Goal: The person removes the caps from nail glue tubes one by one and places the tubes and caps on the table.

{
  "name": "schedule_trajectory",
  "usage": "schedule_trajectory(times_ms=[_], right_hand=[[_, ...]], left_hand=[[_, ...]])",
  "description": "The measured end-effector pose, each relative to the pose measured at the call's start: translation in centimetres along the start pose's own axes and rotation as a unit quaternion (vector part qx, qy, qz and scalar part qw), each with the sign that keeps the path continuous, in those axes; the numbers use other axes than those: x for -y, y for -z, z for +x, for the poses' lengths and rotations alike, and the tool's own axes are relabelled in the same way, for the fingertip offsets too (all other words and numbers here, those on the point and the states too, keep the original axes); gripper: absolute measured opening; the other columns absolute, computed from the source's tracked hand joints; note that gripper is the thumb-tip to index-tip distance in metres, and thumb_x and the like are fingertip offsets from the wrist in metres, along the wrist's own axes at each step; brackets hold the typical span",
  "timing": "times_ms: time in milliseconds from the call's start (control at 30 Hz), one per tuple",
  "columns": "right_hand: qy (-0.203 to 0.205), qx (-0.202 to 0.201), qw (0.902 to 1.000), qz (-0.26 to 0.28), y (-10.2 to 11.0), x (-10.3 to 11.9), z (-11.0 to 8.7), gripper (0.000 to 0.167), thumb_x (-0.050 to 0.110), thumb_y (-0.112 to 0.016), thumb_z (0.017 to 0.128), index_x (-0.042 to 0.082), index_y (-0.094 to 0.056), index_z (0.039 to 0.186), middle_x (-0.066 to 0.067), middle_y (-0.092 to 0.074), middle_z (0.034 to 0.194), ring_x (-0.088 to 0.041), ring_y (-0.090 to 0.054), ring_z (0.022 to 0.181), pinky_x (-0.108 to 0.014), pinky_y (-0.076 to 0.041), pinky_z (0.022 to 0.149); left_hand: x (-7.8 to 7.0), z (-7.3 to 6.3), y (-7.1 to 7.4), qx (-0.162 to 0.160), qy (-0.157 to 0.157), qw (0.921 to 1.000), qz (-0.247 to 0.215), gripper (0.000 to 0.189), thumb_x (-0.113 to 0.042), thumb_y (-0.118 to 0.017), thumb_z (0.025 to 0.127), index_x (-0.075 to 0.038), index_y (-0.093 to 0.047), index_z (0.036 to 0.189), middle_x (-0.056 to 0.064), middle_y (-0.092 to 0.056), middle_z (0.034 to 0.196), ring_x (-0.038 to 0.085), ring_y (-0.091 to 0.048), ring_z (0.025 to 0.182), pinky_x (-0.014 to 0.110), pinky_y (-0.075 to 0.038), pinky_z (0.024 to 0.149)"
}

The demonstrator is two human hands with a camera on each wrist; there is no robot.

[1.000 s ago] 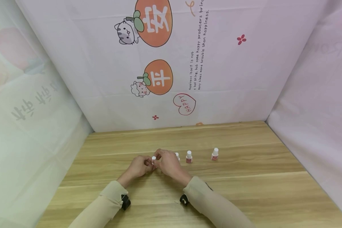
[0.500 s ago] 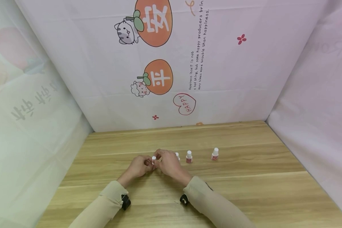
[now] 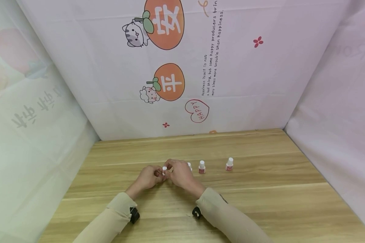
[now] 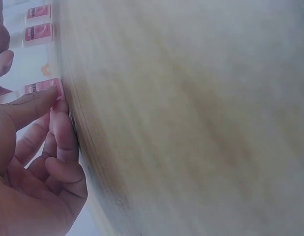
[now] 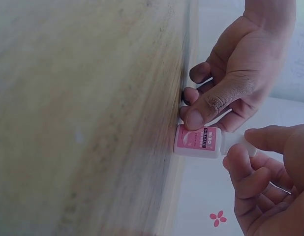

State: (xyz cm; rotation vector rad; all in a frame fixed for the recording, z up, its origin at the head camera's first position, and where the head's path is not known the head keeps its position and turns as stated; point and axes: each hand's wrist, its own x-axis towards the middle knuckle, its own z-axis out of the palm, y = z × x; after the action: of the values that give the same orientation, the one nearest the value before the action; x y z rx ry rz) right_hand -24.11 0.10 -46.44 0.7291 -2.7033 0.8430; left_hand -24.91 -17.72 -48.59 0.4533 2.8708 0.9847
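A small white nail glue bottle (image 5: 197, 141) with a pink label stands upright on the wooden table between both hands. My left hand (image 3: 148, 177) pinches its lower body, the thumb lying by the label near the base. From the other side, my right hand (image 3: 180, 172) has thumb and fingers around the white cap (image 5: 239, 143). In the left wrist view the label (image 4: 44, 86) shows beside the left thumb, and part of the right hand (image 4: 1, 49) appears at the left edge. The head view shows mostly the cap, as fingers cover the rest.
Just right of the right hand stand two similar bottles, one partly hidden behind it and another bottle (image 3: 202, 167) in full view. A further bottle (image 3: 229, 164) is set apart to the right. White printed cloth (image 3: 231, 101) walls in the wooden table (image 3: 261, 202) at back and sides.
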Motion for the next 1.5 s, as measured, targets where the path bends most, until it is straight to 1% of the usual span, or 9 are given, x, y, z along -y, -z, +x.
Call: schedule_trajectory(times_ms=[100, 300, 467, 567, 700, 833, 1100, 1367, 1500], right_hand=[[-0.001, 0.003, 1.0000, 0.004, 0.05, 0.01, -0.04, 0.013, 0.026, -0.073, 0.091, 0.015, -0.072, 0.098, 0.000, -0.076, 0.093, -0.019, -0.071, 0.085, -0.049, -0.054, 0.095], [-0.019, 0.018, 0.9995, 0.020, 0.02, -0.08, -0.11, 0.016, 0.027, -0.074, 0.090, 0.015, -0.071, 0.100, 0.000, -0.076, 0.094, -0.020, -0.072, 0.084, -0.053, -0.051, 0.100], [-0.030, 0.022, 0.9990, 0.026, -0.09, -0.14, -0.11, 0.015, 0.027, -0.075, 0.089, 0.015, -0.070, 0.097, 0.001, -0.076, 0.093, -0.019, -0.071, 0.083, -0.048, -0.052, 0.100], [-0.035, 0.023, 0.9987, 0.028, -0.16, -0.18, -0.04, 0.015, 0.028, -0.075, 0.090, 0.015, -0.070, 0.097, 0.001, -0.076, 0.093, -0.017, -0.071, 0.083, -0.041, -0.055, 0.091], [-0.041, 0.027, 0.9981, 0.036, -0.28, -0.25, 0.04, 0.014, 0.027, -0.075, 0.090, 0.016, -0.070, 0.096, 0.001, -0.076, 0.093, -0.016, -0.070, 0.083, -0.029, -0.056, 0.074], [-0.041, 0.030, 0.9980, 0.039, -0.27, -0.24, 0.03, 0.013, 0.026, -0.075, 0.090, 0.015, -0.070, 0.097, -0.001, -0.076, 0.094, -0.016, -0.070, 0.084, -0.023, -0.053, 0.068], [-0.026, 0.025, 0.9990, 0.027, -0.18, -0.24, -0.07, 0.013, 0.025, -0.074, 0.090, 0.015, -0.071, 0.096, -0.001, -0.077, 0.094, -0.017, -0.071, 0.084, -0.023, -0.054, 0.068], [-0.037, 0.027, 0.9985, 0.028, 0.10, -0.14, -0.14, 0.017, 0.028, -0.075, 0.090, 0.015, -0.070, 0.100, 0.000, -0.076, 0.096, -0.021, -0.070, 0.089, -0.032, -0.056, 0.076], [-0.043, 0.027, 0.9981, 0.034, 0.15, -0.14, -0.03, 0.016, 0.028, -0.074, 0.090, 0.015, -0.069, 0.098, 0.001, -0.075, 0.095, -0.020, -0.070, 0.087, -0.028, -0.055, 0.073]], left_hand=[[-0.03, -0.08, 0.03, 0.001, -0.001, 1.0000, -0.001, 0.006, -0.009, -0.078, 0.084, -0.011, -0.074, 0.088, -0.001, -0.072, 0.077, 0.006, -0.059, 0.071, 0.024, -0.049, 0.066], [-0.02, -0.08, -0.08, 0.005, 0.022, 0.9996, -0.016, 0.010, -0.002, -0.074, 0.082, -0.010, -0.073, 0.087, -0.001, -0.069, 0.075, 0.007, -0.055, 0.068, 0.020, -0.046, 0.061], [-0.17, -0.14, -0.12, 0.003, 0.027, 0.9994, -0.020, 0.013, 0.000, -0.073, 0.079, -0.008, -0.073, 0.088, 0.000, -0.070, 0.076, 0.007, -0.055, 0.067, 0.019, -0.045, 0.060], [-0.22, -0.18, -0.11, 0.002, 0.025, 0.9995, -0.020, 0.013, 0.001, -0.073, 0.079, -0.008, -0.072, 0.088, 0.000, -0.069, 0.076, 0.008, -0.055, 0.067, 0.020, -0.045, 0.060], [-0.10, -0.13, -0.20, 0.005, 0.023, 0.9996, -0.019, 0.014, 0.002, -0.072, 0.080, -0.009, -0.072, 0.089, 0.000, -0.069, 0.076, 0.009, -0.056, 0.068, 0.020, -0.045, 0.061], [-0.02, -0.10, -0.27, 0.006, 0.020, 0.9997, -0.016, 0.013, 0.002, -0.073, 0.080, -0.009, -0.072, 0.088, 0.001, -0.069, 0.076, 0.009, -0.056, 0.069, 0.021, -0.045, 0.062], [-0.19, -0.22, -0.17, 0.012, 0.019, 0.9997, -0.011, 0.011, -0.001, -0.074, 0.083, -0.010, -0.073, 0.090, 0.000, -0.068, 0.077, 0.009, -0.055, 0.069, 0.022, -0.045, 0.063], [-0.10, -0.14, -0.18, 0.010, 0.019, 0.9996, -0.018, 0.012, 0.000, -0.074, 0.082, -0.009, -0.074, 0.090, 0.001, -0.070, 0.078, 0.009, -0.057, 0.070, 0.022, -0.047, 0.064], [-0.08, 0.04, -0.17, 0.014, 0.027, 0.9994, -0.019, 0.013, 0.001, -0.074, 0.083, -0.010, -0.075, 0.090, 0.000, -0.069, 0.078, 0.010, -0.057, 0.071, 0.023, -0.048, 0.066]])
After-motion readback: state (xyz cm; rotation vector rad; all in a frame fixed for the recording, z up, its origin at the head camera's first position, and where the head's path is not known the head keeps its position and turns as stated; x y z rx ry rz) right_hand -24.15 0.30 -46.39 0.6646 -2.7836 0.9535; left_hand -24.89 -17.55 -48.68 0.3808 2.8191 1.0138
